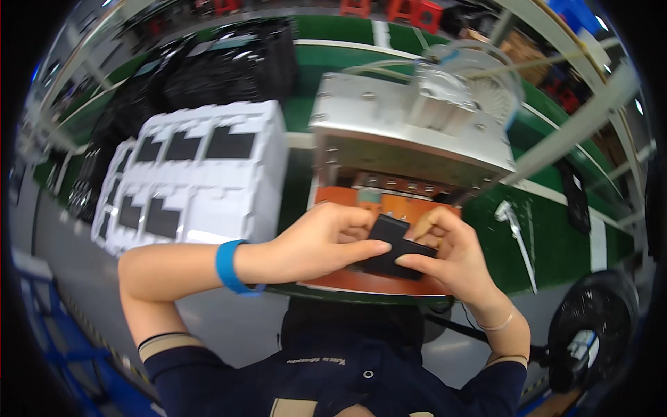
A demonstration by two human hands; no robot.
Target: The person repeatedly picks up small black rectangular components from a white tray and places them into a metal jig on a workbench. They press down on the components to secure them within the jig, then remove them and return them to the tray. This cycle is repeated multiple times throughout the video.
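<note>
Green workbench point(556, 229), grey floor point(222, 326), a black fan point(590, 333) at right.

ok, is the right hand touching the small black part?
Touching. Head view shows the right hand with fingers wrapped onto the small black part, no gap; the left hand holds it too.

Head-worn fisheye, looking down, close over workbench point(556, 243)

black part point(391, 247) half hidden by hands, fan point(590, 330) edge-cut
</note>
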